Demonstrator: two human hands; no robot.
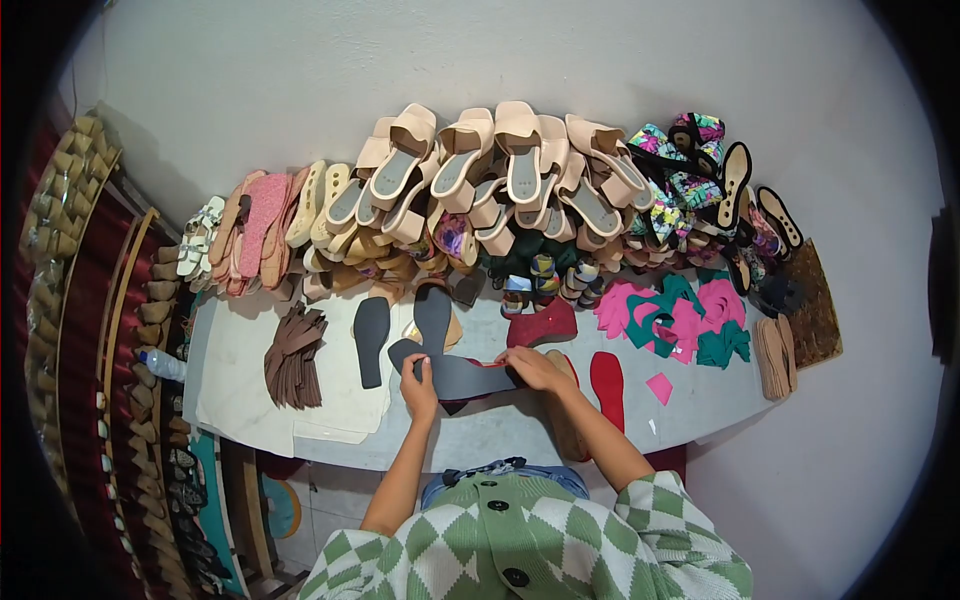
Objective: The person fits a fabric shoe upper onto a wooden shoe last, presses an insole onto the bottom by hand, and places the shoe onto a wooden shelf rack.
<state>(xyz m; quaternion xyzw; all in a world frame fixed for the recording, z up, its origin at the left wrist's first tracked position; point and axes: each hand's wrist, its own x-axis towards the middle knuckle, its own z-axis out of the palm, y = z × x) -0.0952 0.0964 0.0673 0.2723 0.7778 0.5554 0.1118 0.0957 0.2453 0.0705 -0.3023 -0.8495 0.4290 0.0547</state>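
Note:
Above the front of the table I hold a dark grey shoe sole point(458, 379) lengthwise, with a dark red material showing along its edges. My left hand point(420, 388) is closed around it near its left end, thumb on top. My right hand point(535, 370) pinches its upper edge toward the right end, by a red strip; part of the sole is hidden behind that hand. Two more grey soles, one point(372, 342) to the left and one point(433, 318) behind, lie close by. A red sole point(607, 388) rests right of my right hand, and a dark red wedge point(543, 324) lies behind it.
Beige heeled sandals point(523, 160) are piled along the wall, with patterned shoes point(690, 180) at right. Brown strips point(297, 355) lie left; pink and green cut pieces point(670, 315) lie right. A water bottle point(162, 364) and shoe racks point(120, 330) stand left of the table point(480, 440).

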